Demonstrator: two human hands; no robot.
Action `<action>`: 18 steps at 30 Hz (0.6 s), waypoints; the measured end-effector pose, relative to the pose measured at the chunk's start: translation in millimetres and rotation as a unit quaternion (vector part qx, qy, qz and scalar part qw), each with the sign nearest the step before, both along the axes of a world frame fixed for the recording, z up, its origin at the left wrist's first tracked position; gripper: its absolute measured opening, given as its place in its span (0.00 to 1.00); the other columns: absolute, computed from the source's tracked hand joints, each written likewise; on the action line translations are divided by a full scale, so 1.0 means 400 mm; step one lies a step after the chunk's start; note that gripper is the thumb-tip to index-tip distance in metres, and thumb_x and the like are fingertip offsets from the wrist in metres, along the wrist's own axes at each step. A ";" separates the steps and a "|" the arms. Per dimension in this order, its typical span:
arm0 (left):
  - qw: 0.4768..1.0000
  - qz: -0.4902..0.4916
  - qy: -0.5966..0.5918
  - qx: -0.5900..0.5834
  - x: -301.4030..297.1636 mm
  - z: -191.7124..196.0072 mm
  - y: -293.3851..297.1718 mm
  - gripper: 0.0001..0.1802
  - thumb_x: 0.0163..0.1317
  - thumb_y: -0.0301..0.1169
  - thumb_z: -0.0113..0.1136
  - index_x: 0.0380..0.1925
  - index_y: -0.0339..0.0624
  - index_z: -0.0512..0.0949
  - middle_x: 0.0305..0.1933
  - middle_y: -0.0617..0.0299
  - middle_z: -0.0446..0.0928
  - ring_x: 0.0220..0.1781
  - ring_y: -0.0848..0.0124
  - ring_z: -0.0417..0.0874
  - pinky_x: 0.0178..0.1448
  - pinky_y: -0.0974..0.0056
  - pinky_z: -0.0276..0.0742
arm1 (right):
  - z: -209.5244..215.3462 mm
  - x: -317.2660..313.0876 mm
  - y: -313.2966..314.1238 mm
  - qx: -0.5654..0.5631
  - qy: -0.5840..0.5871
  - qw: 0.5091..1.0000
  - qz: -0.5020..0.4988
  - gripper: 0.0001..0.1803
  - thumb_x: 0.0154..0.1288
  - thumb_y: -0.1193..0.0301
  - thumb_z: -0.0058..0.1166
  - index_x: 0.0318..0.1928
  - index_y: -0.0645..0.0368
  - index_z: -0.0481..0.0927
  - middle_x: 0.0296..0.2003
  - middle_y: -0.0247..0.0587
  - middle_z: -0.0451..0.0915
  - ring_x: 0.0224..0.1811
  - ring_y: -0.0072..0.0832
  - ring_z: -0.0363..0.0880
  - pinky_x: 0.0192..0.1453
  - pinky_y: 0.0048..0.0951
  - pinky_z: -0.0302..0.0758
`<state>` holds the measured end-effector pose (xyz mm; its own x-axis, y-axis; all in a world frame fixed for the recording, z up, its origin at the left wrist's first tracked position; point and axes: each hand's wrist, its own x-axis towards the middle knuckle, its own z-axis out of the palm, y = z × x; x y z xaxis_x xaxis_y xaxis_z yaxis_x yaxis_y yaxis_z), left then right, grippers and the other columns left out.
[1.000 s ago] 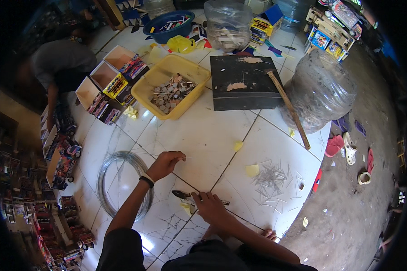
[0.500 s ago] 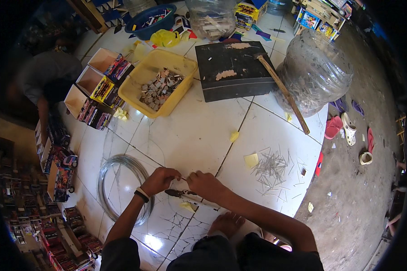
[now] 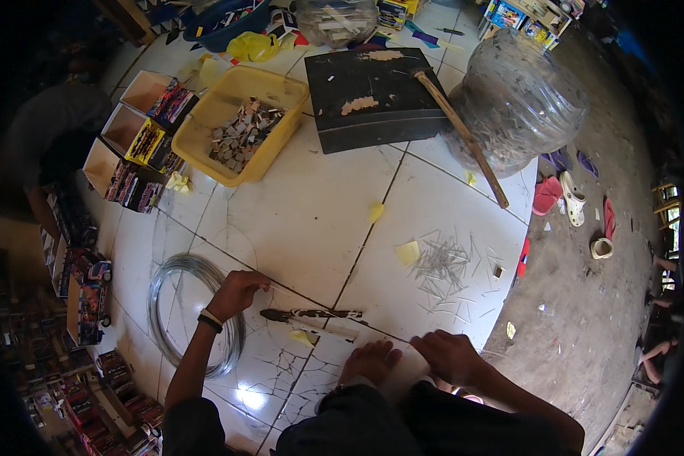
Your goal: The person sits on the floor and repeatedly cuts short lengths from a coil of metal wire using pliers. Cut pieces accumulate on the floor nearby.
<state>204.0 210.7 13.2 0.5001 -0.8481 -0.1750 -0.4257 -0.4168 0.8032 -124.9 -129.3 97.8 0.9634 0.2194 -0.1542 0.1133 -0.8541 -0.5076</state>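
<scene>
On the white tiled floor [image 3: 311, 220], wire [image 3: 281, 289] is pinched by the left hand [image 3: 235, 292] from the coil [image 3: 194, 311]; the right hand [image 3: 452, 356] rests loosely closed, empty; the cutters [image 3: 311, 314] seem needed next.

Thin grey metal wire [image 3: 176, 304], faintly shiny, is seen coiled just beside the left hand [image 3: 238, 292] fingers; glossy white cracked floor tiles [image 3: 311, 220] are noted under them, beside matt, paint-flecked pliers [image 3: 311, 314].

Bare forearms, black-and-white wristband [image 3: 210, 319] on left wrist, dark trousers [image 3: 372, 422].
</scene>
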 end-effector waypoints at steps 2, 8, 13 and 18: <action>1.000 -0.004 -0.001 -0.013 0.001 0.000 0.007 0.18 0.55 0.07 0.52 0.42 0.30 0.83 0.37 0.48 0.86 0.38 0.60 0.89 0.46 0.62 0.83 | 0.024 -0.050 -0.020 0.015 0.004 1.000 -0.023 0.27 0.55 0.69 0.65 0.56 0.61 0.77 0.37 0.39 0.78 0.39 0.33 0.83 0.32 0.34 0.83; 1.000 -0.010 -0.012 0.012 0.025 -0.016 0.021 0.14 0.56 0.08 0.53 0.38 0.30 0.82 0.37 0.48 0.86 0.39 0.59 0.87 0.48 0.62 0.82 | 0.047 -0.167 -0.062 -0.019 -0.083 0.994 -0.065 0.25 0.48 0.75 0.67 0.52 0.60 0.81 0.33 0.35 0.78 0.33 0.30 0.81 0.30 0.30 0.82; 0.999 -0.017 -0.018 0.030 0.038 -0.030 0.049 0.18 0.51 0.07 0.54 0.40 0.32 0.82 0.37 0.50 0.86 0.41 0.55 0.88 0.50 0.60 0.82 | 0.110 -0.307 -0.134 -0.037 0.001 0.997 -0.061 0.21 0.48 0.77 0.66 0.47 0.58 0.83 0.32 0.34 0.79 0.31 0.29 0.81 0.31 0.30 0.82; 0.999 -0.019 -0.025 0.042 0.068 -0.038 0.076 0.17 0.48 0.08 0.55 0.39 0.31 0.81 0.37 0.51 0.85 0.41 0.55 0.87 0.50 0.60 0.82 | 0.162 -0.464 -0.204 -0.072 0.037 0.992 -0.094 0.24 0.40 0.79 0.64 0.45 0.57 0.84 0.30 0.34 0.81 0.30 0.32 0.81 0.29 0.33 0.80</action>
<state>231.0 241.1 -2.0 0.4777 -0.8501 -0.2217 -0.4805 -0.4641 0.7441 -310.4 -211.0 162.6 0.9700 0.0068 -0.2432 -0.0888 -0.9208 -0.3799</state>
